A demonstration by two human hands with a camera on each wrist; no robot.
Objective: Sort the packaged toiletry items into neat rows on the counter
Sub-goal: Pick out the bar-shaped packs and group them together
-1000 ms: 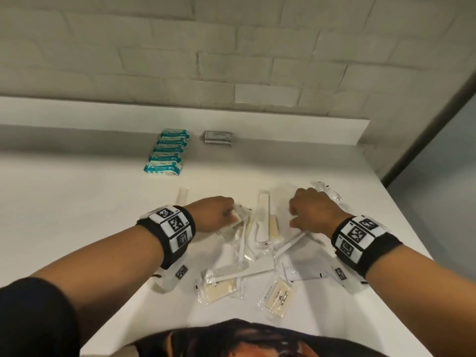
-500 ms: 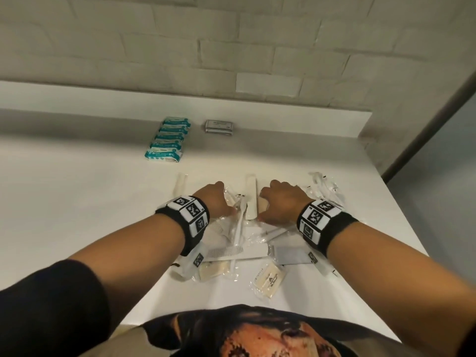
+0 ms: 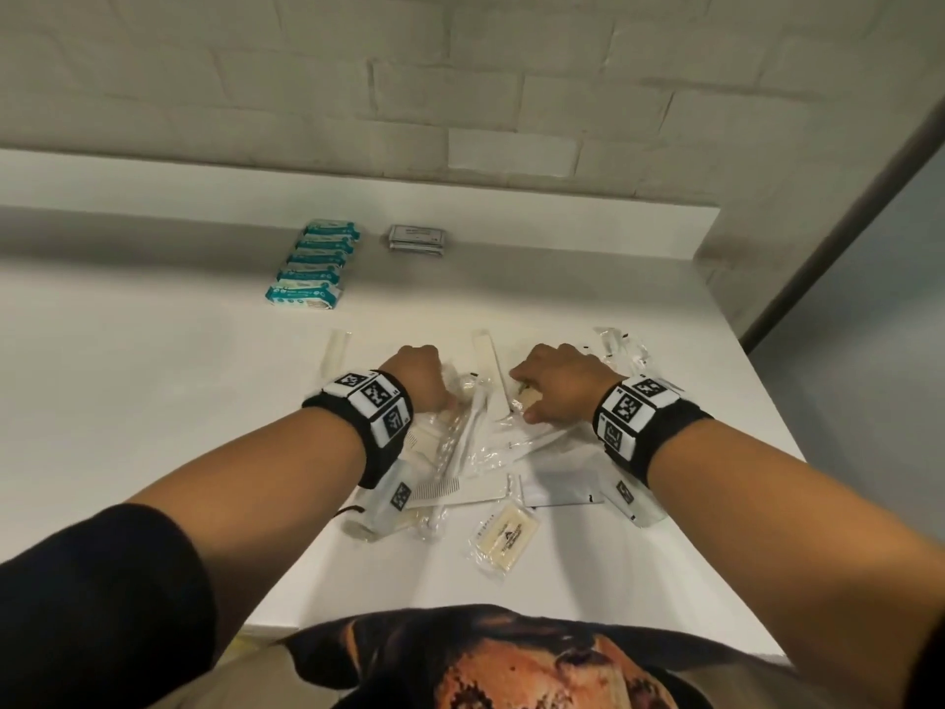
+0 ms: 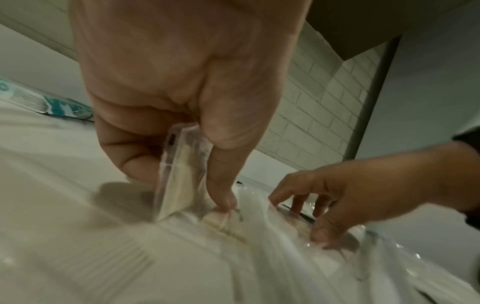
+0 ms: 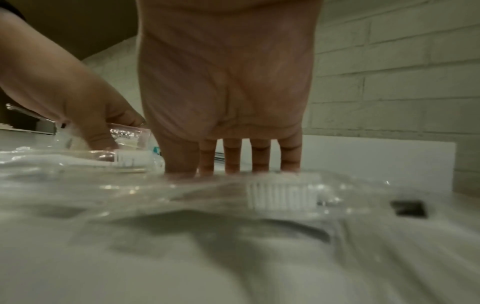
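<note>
Teal packets point(image 3: 312, 263) form one neat row at the counter's back, grey sachets point(image 3: 417, 239) stacked beside it. Nearer: clear-wrapped toothbrushes point(image 3: 460, 437), a comb point(image 3: 440, 487) and a soap point(image 3: 506, 537) lie jumbled, overlapping.

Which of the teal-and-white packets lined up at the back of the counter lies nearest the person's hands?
The front teal packet, at the row's near end. The other packets in the row lie behind it, toward the wall.

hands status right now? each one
Left hand: closed on a clear soap packet, pinched between thumb and fingers.
Right hand: open, straight fingers pressing down on the clear wrappers; grips nothing.
</note>
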